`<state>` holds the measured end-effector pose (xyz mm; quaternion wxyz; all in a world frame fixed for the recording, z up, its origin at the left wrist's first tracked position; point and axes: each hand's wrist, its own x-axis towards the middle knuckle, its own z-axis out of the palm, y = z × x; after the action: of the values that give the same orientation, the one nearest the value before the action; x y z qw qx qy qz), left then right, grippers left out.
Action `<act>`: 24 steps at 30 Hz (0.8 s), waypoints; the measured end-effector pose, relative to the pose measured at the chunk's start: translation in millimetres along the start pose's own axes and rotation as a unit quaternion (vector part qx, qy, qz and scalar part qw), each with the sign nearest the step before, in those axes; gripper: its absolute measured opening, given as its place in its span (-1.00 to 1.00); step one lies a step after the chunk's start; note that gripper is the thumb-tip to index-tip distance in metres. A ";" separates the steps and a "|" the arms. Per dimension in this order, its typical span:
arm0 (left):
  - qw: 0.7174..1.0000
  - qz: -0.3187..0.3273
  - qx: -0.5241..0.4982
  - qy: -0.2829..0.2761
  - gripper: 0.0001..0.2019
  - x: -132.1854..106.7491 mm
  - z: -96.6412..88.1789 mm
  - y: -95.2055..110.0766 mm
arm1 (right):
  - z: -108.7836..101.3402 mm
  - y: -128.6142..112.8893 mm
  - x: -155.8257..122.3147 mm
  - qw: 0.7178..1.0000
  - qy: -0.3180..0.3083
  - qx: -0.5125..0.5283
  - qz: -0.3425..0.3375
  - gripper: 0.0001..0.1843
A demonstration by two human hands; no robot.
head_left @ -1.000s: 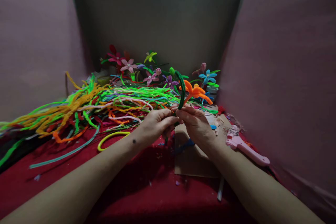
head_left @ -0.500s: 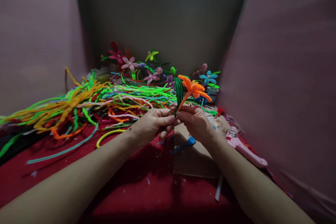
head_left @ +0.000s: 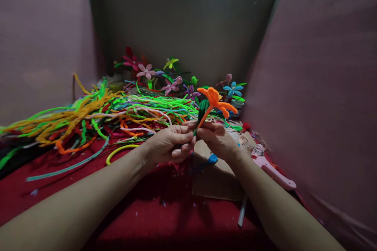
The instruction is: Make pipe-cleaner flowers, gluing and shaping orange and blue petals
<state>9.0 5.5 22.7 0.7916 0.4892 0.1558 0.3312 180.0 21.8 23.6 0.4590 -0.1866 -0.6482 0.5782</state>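
Between my two hands stands an orange pipe-cleaner flower (head_left: 213,98), its stem slanting down to my fingertips. Beside the stem rises a dark green pipe-cleaner leaf (head_left: 203,110), its base pinched at the same spot. My left hand (head_left: 178,141) is closed, thumb and fingers gripping the lower end of the stem. From the other side my right hand (head_left: 214,137) pinches the stem just below the leaf. The fingers partly hide where leaf and stem meet.
A heap of coloured pipe cleaners (head_left: 141,106) spreads across the left of the red cloth (head_left: 141,219). Finished flowers (head_left: 145,71) stand behind it. Under my right hand lies cardboard (head_left: 212,184), with a pink-handled tool (head_left: 277,174) and a white stick (head_left: 243,211) close by.
The flower has turned and tipped slightly, showing more of its side, and the green leaf sits lower beside it. Both hands have shifted a little down and left, still holding on.
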 end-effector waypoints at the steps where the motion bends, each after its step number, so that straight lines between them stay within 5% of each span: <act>1: 1.000 -0.001 -0.004 -0.005 -0.88 -0.1 -0.5 -0.7 | 0.7 -0.2 -0.4 1.000 0.002 -0.001 -0.006 -0.76; 6: 1.000 -0.007 0.010 -0.003 -0.89 -0.1 1.3 1.6 | 5.7 0.5 -1.8 0.999 0.039 0.016 -0.028 -0.81; 9: 0.992 0.022 0.108 0.067 -0.82 1.1 9.4 6.2 | 7.4 2.3 -0.2 0.995 0.100 0.020 -0.008 -0.82; 14: 0.883 0.125 0.372 0.259 -0.82 4.2 20.7 3.8 | 9.4 2.7 1.4 0.979 0.198 -0.046 0.020 -0.82; 18: 0.801 0.184 0.483 0.304 -0.91 4.3 18.7 -3.5 | 13.7 -1.1 0.0 0.972 0.208 -0.103 0.030 -0.80; 19: 0.809 0.185 0.470 0.300 -0.89 4.3 18.0 -4.1 | 14.3 -1.9 -0.1 0.972 0.207 -0.109 0.029 -0.81; 24: 0.940 0.124 0.233 0.215 -0.81 5.6 17.6 -0.1 | 10.8 -0.4 1.3 0.986 0.158 -0.052 0.010 -0.84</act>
<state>23.2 -2.6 31.3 0.5562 0.5924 0.3330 0.4783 170.7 16.5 25.5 0.5399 -0.3052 -0.5947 0.5116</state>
